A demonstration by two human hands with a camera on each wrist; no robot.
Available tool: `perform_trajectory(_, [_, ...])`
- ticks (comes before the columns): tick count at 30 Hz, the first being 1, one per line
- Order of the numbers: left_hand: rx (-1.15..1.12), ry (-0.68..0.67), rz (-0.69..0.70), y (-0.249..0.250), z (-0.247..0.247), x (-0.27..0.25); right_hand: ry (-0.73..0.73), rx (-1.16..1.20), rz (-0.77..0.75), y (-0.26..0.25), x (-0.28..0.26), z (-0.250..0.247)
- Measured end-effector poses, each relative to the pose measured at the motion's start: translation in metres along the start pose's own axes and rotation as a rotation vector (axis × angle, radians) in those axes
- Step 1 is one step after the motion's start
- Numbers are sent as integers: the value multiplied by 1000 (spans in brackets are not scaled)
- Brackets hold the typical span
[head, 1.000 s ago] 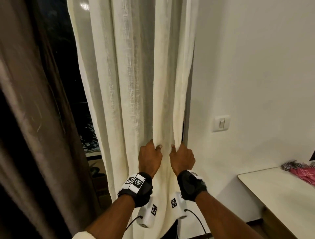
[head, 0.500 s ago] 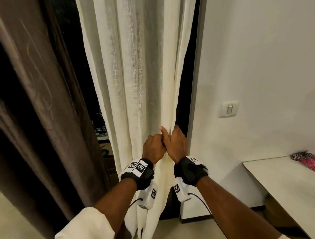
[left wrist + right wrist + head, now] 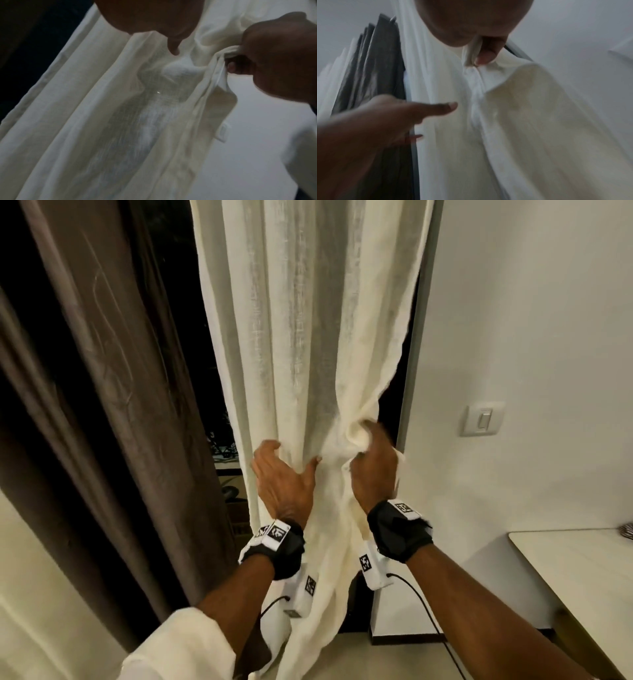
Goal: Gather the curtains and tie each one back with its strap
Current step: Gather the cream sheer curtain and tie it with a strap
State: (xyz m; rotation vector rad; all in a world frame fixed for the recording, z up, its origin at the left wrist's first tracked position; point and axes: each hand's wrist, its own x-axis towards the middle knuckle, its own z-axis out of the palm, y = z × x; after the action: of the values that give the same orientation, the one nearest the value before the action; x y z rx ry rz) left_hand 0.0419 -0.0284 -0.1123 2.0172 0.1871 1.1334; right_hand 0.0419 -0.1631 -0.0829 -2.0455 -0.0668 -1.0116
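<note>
Right hand (image 3: pixel 373 470) clutches bunched cream curtain (image 3: pixel 308 337); left hand (image 3: pixel 284 477), spread wide, presses its folds.

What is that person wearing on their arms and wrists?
Each wrist has a black band with black-and-white square code tags. Under each hangs a small white box, tagged too, with a thin black cable. The left arm has a pushed-up white sleeve; the right forearm is bare.

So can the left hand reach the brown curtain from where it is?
Probably yes: the left hand is open on the cream sheer curtain, and the brown curtain hangs just beside it, nothing between.
</note>
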Motion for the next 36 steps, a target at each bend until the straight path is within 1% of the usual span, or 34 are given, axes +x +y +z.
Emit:
perform_trajectory(1, [-7,-59,-81,0,4,9,-250,-97,8,2,-5,6])
perform_trajectory(2, [-28,-173,-179,0,8,16,-483,-188,67,10,-13,11])
perform_trajectory(3, [-47,-310,-267,-3,11,21,-626,-238,146,18,-21,14])
perform_trajectory(4, [-36,-441,-306,-6,14,25,-683,-258,200,24,-28,17])
perform_trajectory(5, [25,-540,-299,-6,16,26,-677,-265,215,29,-34,16])
perform_trajectory(6, [92,-588,-267,-7,17,25,-648,-273,212,33,-38,14])
perform_trajectory(7, [140,-602,-229,-8,17,24,-634,-312,214,33,-40,16])
perform_trajectory(8, [142,-603,-195,-8,19,20,-626,-361,220,35,-40,15])
perform_trajectory(10, [84,-599,-127,-8,21,5,-597,-428,211,38,-40,13])
perform_trajectory(11, [62,-602,-112,-8,24,-8,-580,-437,233,41,-42,11])
perform_trajectory(12, [51,-597,-109,-12,27,-20,-563,-437,234,45,-46,10])
perform_trajectory(13, [52,-596,-112,-15,28,-28,-557,-441,200,43,-48,12])
perform_trajectory(15, [72,-629,-141,-29,31,-51,-630,-429,144,48,-59,10])
perform_trajectory(16, [85,-639,-143,-34,30,-57,-636,-414,116,49,-58,10])
perform_trajectory(17, [100,-660,-154,-40,28,-67,-607,-392,147,53,-57,6])
perform_trajectory(19, [129,-668,-167,-46,24,-80,-473,-353,287,65,-52,-2])
perform_trajectory(20, [140,-663,-173,-47,22,-85,-464,-349,323,67,-53,-4])
perform_trajectory(21, [143,-655,-168,-47,20,-89,-518,-324,316,63,-58,-5])
perform_trajectory(23, [139,-663,-116,-41,18,-90,-658,-277,231,48,-67,0])
perform_trajectory(24, [142,-675,-93,-38,17,-92,-688,-231,208,41,-71,4])
perform_trajectory(26, [122,-689,-57,-30,12,-97,-685,-136,206,40,-76,14])
perform_trajectory(29, [149,-683,-8,-28,5,-103,-718,-75,235,42,-86,24])
perform_trajectory(32, [198,-711,3,-31,-4,-100,-717,-35,244,28,-95,19])
perform_trajectory(34, [191,-724,37,-32,-3,-99,-716,-59,274,20,-95,16])
perform_trajectory(36, [181,-764,77,-36,-2,-99,-706,-161,235,17,-93,17])
